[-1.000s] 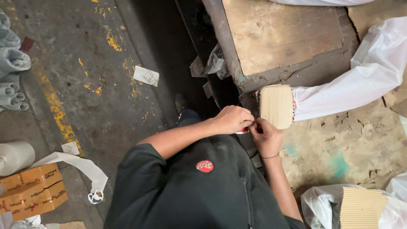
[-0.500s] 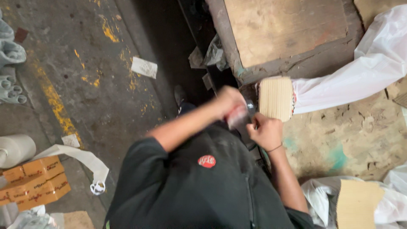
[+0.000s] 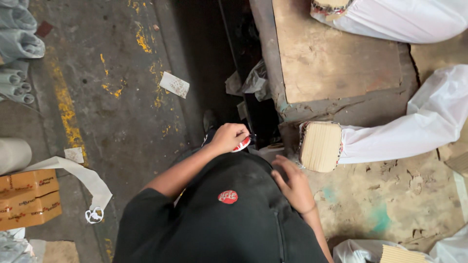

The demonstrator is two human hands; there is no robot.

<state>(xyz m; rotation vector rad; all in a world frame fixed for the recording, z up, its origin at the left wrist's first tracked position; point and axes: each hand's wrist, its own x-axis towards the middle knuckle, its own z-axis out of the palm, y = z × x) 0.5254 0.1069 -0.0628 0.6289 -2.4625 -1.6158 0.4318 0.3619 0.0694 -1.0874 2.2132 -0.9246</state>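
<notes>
My left hand [image 3: 228, 138] is closed around a small red and white object [image 3: 243, 144] with a black tip, held just above my black shirt. My right hand [image 3: 293, 183] lies lower and to the right, fingers apart and holding nothing, at the edge of the workbench [image 3: 399, 195]. A bundle of pale thin sheets [image 3: 320, 146], its cut end facing me, sticks out of a long white bag [image 3: 414, 129] on the bench. It is a short way above and right of my right hand.
A raised wooden block [image 3: 336, 58] stands behind the bundle, with another white bag [image 3: 404, 17] on top. A further bagged bundle [image 3: 399, 254] lies at bottom right. On the concrete floor to the left are orange cartons [image 3: 29, 197], grey tubes [image 3: 17, 80] and a white strap [image 3: 83, 180].
Both hands were together at the near end of the bundle. Now they are apart: the left hand has drawn back left with the red and white object, and the right hand has dropped lower.
</notes>
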